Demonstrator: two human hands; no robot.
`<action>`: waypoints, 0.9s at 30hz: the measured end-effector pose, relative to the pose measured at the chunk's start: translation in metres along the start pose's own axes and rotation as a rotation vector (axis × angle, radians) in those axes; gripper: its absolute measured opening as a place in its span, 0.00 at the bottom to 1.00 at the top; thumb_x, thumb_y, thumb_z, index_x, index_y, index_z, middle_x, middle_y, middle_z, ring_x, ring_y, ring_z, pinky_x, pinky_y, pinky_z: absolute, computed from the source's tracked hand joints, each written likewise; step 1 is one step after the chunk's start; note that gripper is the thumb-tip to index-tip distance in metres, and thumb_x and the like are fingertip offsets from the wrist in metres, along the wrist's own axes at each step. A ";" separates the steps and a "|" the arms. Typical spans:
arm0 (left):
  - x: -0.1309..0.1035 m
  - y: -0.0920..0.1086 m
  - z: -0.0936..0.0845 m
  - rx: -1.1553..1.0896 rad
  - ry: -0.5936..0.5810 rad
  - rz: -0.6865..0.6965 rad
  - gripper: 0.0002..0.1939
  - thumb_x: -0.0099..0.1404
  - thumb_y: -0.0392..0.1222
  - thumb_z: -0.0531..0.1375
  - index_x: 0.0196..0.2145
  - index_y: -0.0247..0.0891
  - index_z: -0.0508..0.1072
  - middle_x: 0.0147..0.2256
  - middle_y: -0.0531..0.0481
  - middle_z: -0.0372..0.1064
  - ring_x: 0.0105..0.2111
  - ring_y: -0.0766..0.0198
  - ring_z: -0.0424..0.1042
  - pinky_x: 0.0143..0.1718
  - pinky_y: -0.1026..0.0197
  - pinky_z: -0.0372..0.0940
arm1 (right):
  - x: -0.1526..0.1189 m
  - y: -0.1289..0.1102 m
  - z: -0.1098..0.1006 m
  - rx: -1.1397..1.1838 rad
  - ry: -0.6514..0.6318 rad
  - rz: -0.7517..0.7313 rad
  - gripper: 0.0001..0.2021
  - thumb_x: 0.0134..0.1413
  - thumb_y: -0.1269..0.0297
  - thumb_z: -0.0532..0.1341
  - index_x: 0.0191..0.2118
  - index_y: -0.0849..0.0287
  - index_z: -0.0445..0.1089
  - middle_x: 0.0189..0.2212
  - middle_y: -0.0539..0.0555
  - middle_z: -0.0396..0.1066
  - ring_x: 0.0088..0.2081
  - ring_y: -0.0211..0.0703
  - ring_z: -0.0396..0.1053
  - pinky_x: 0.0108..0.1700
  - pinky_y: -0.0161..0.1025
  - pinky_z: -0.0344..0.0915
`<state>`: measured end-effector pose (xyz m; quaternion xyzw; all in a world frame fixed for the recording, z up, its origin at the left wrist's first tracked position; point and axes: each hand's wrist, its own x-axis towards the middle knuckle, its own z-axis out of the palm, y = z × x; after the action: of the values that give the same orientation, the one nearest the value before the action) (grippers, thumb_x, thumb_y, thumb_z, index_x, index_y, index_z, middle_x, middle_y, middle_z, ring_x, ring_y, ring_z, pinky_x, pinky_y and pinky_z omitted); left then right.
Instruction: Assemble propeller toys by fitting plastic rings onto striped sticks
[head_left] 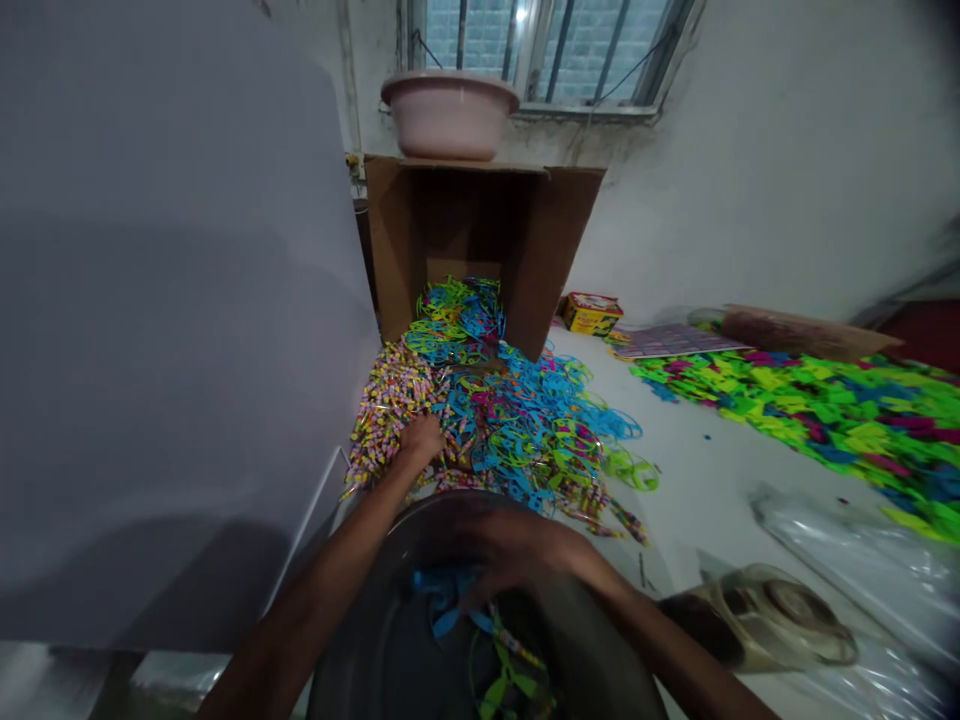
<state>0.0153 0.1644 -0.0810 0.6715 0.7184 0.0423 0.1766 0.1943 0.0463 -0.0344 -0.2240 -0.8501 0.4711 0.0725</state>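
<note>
My left hand (422, 437) is closed at the edge of a heap of small striped sticks (390, 410) in pink, yellow and dark tones. What its fingers hold, if anything, is hidden. Blurred by motion, my right hand (517, 545) hangs over a dark round tub (360, 650), fingers spread apart. Below it inside the tub lie a blue plastic propeller piece (446, 622) and a green propeller piece (510, 680) near a striped stick. Beyond my hands spreads a tangle of blue and green plastic rings (540, 400).
A cardboard box (559, 250) on its side spills more rings, with a pink basin (450, 115) on top. At right are a heap of bright flat pieces (847, 420), a tape roll (787, 610) and clear plastic bags (855, 550). A grey panel (172, 330) stands at left.
</note>
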 end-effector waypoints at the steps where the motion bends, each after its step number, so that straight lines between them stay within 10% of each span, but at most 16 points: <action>1: 0.000 -0.001 -0.001 -0.006 -0.002 -0.005 0.17 0.68 0.49 0.60 0.46 0.34 0.75 0.49 0.40 0.74 0.49 0.55 0.74 0.49 0.50 0.69 | -0.001 0.003 -0.011 0.054 0.021 0.043 0.29 0.45 0.45 0.70 0.51 0.55 0.75 0.48 0.55 0.76 0.50 0.49 0.72 0.54 0.40 0.66; 5: -0.005 -0.003 -0.012 -0.058 0.049 -0.003 0.17 0.67 0.49 0.61 0.46 0.34 0.75 0.46 0.40 0.75 0.47 0.55 0.75 0.47 0.51 0.69 | -0.003 0.039 -0.057 0.062 0.455 0.233 0.21 0.53 0.45 0.64 0.42 0.58 0.77 0.39 0.55 0.78 0.42 0.49 0.74 0.48 0.42 0.67; 9: -0.010 0.005 -0.026 -0.161 0.169 0.069 0.13 0.65 0.43 0.58 0.43 0.35 0.76 0.45 0.36 0.76 0.48 0.49 0.75 0.44 0.54 0.67 | 0.000 0.092 -0.080 -0.128 0.816 0.416 0.12 0.36 0.57 0.74 0.23 0.56 0.73 0.35 0.59 0.76 0.49 0.57 0.69 0.59 0.49 0.56; 17: -0.019 0.024 -0.020 -0.526 0.275 0.219 0.08 0.65 0.42 0.57 0.39 0.37 0.72 0.33 0.47 0.76 0.34 0.59 0.75 0.33 0.63 0.64 | 0.001 0.121 -0.103 0.089 0.980 0.406 0.14 0.30 0.54 0.73 0.19 0.56 0.70 0.29 0.55 0.74 0.40 0.52 0.68 0.51 0.47 0.60; 27: -0.054 0.042 -0.014 -0.907 0.366 0.471 0.11 0.68 0.49 0.57 0.42 0.39 0.72 0.39 0.49 0.76 0.40 0.62 0.76 0.40 0.64 0.67 | 0.016 0.057 -0.064 0.826 0.977 0.098 0.22 0.50 0.40 0.61 0.36 0.55 0.72 0.33 0.52 0.76 0.36 0.45 0.74 0.41 0.43 0.70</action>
<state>0.0527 0.1182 -0.0450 0.6523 0.4774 0.5027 0.3064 0.2195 0.1286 -0.0479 -0.4051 -0.4563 0.6061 0.5102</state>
